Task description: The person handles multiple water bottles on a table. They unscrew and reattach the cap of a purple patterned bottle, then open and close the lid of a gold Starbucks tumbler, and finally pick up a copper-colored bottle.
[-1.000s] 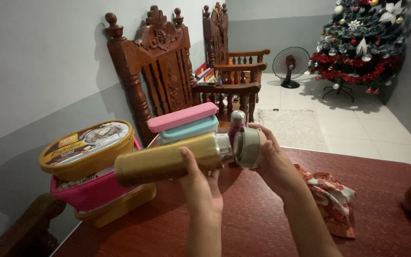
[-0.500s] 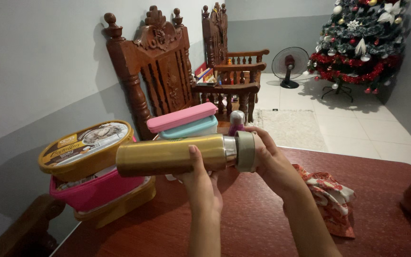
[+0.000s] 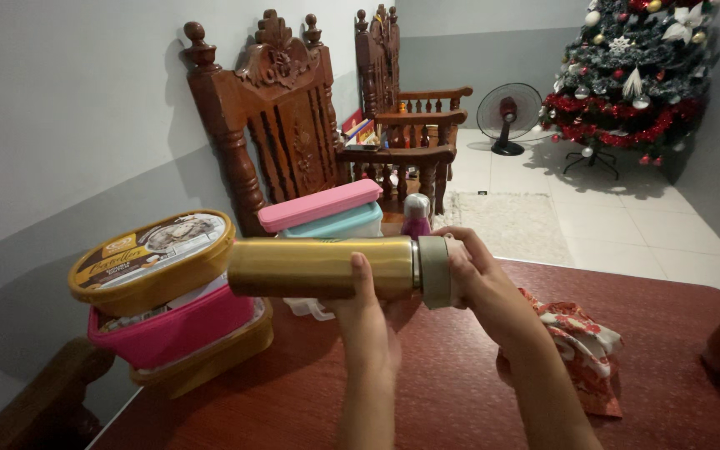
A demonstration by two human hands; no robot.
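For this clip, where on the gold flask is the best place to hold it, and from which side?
Grip the gold flask around the middle of its smooth, straight barrel, coming from below, as the left hand does. It lies level, so an underhand wrap bears its weight and leaves the grey cap end free for the right hand.
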